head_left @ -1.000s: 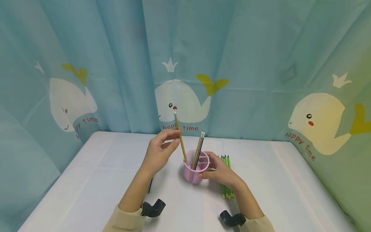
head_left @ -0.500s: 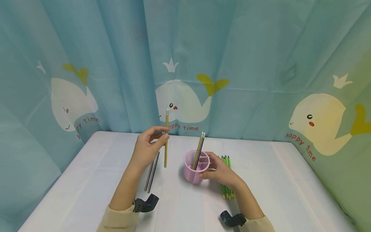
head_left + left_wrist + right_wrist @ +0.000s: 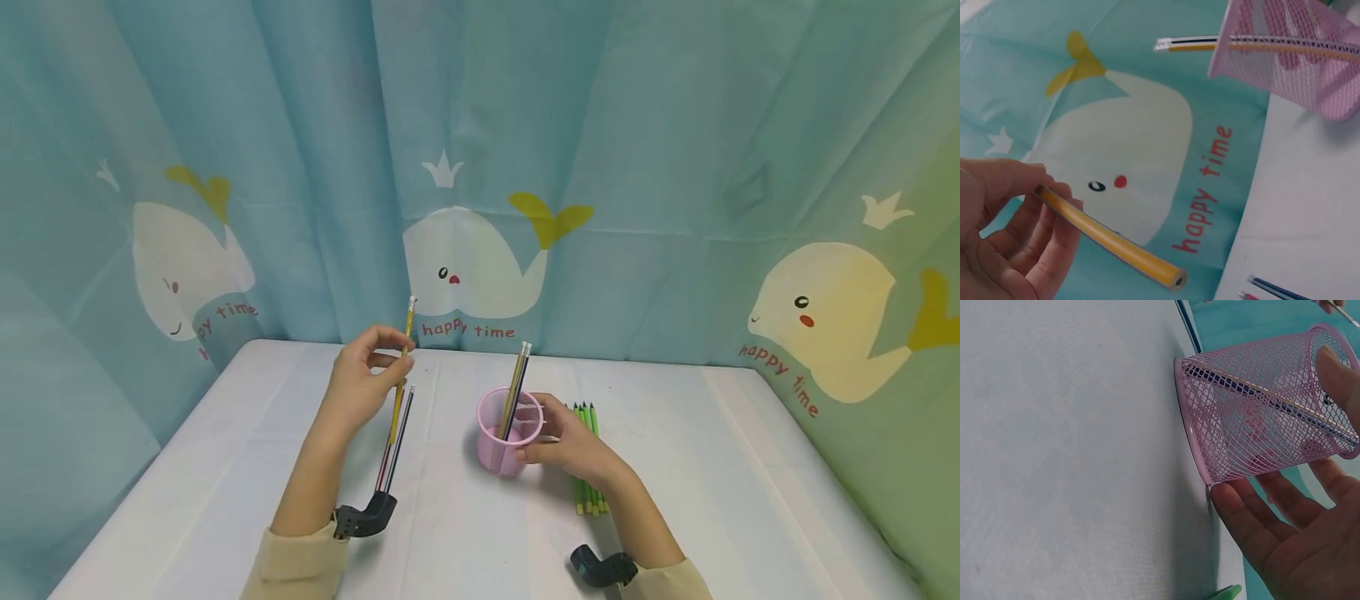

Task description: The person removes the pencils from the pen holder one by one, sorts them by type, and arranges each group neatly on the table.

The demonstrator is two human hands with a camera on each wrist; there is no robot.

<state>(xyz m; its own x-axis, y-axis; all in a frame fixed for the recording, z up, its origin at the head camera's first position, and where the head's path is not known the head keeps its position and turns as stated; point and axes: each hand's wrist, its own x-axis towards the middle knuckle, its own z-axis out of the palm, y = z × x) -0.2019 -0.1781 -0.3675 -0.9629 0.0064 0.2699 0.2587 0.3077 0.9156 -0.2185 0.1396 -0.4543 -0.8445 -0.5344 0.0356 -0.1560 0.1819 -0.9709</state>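
Observation:
My left hand [image 3: 360, 383] pinches a yellow pencil [image 3: 1110, 237] between thumb and fingers, its white eraser end up and its lower end tilted down to the left. Below that end, a dark pencil [image 3: 401, 433] and a reddish pencil [image 3: 383, 468] lie side by side on the table; the held pencil overlaps the reddish one in the head view. My right hand [image 3: 573, 446] holds a pink mesh pencil holder [image 3: 1247, 406] upright on the table, thumb at the rim and fingers around the side. A yellow and a dark pencil [image 3: 515, 392] lean inside it, eraser ends up.
Several green pencils [image 3: 587, 421] lie in a bundle on the white table [image 3: 712, 483], partly behind my right hand. A blue-green curtain [image 3: 660, 167] with whale prints hangs along the table's back and sides. Each wrist carries a black camera [image 3: 366, 517].
My left hand has drawn the yellow pencil up out of the pencil holder and carried it left, over the two pencils on the table. My right hand has stayed at the holder.

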